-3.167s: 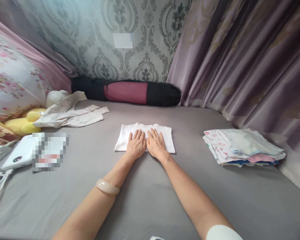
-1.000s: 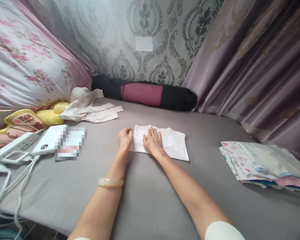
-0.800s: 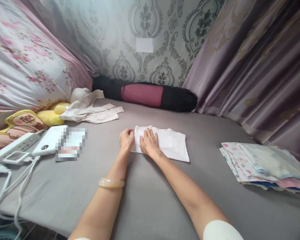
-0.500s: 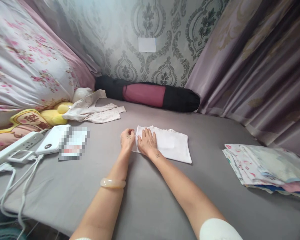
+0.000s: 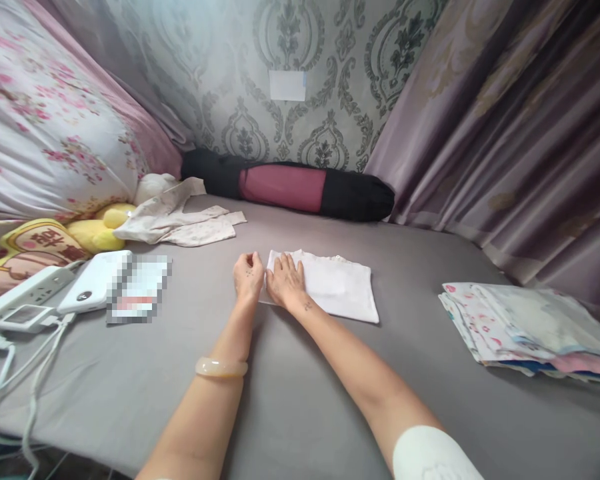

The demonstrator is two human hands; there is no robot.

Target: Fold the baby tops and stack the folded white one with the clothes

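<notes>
A white garment (image 5: 337, 290), folded into a flat rectangle with small buttons along its far edge, lies in the middle of the grey sheet. My right hand (image 5: 285, 279) rests palm down on its left part, fingers stretched out and a little spread. Just beyond the garment's left edge is my left hand (image 5: 249, 275), its fingers curled in and pinched together. Whether those fingers hold anything is hidden from me. A pale bangle (image 5: 221, 367) circles my left forearm.
At right lies a stack of folded clothes (image 5: 523, 327). A long black and maroon bag (image 5: 283, 188) runs along the wall. On the left are a crumpled patterned garment (image 5: 175, 220), a white power bank (image 5: 95, 281), a power strip (image 5: 35, 291), cables and a yellow plush toy (image 5: 97, 233).
The view has turned slightly, moving the scene a little leftward. My left hand is slightly farther left of the garment's edge, and my right hand has slid slightly left on the cloth.
</notes>
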